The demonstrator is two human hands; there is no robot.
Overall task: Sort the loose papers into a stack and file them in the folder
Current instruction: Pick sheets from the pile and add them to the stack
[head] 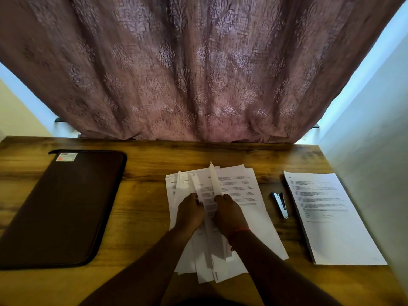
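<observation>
Both hands were down on the loose papers (pixel 238 195) mid-surface (pixel 143 217): left hand (pixel 191 214) and right hand (pixel 229 214) each pinched sheets, one standing on edge between them. Folder (pixel 61 206) lay left; stapler (pixel 280 204) and neat stack (pixel 331 217) right.

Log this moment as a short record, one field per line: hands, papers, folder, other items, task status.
left hand: left hand holds sheets in the loose papers
right hand: right hand holds a sheet lifted on edge from the same pile
loose papers: fanned and uneven, mid-desk
neat stack: neat stack squared, at the right of the desk
folder: dark folder closed, flat at the left, apart from the papers
stapler: stapler lies between pile and stack
status: sorting under way, nothing filed yet
</observation>
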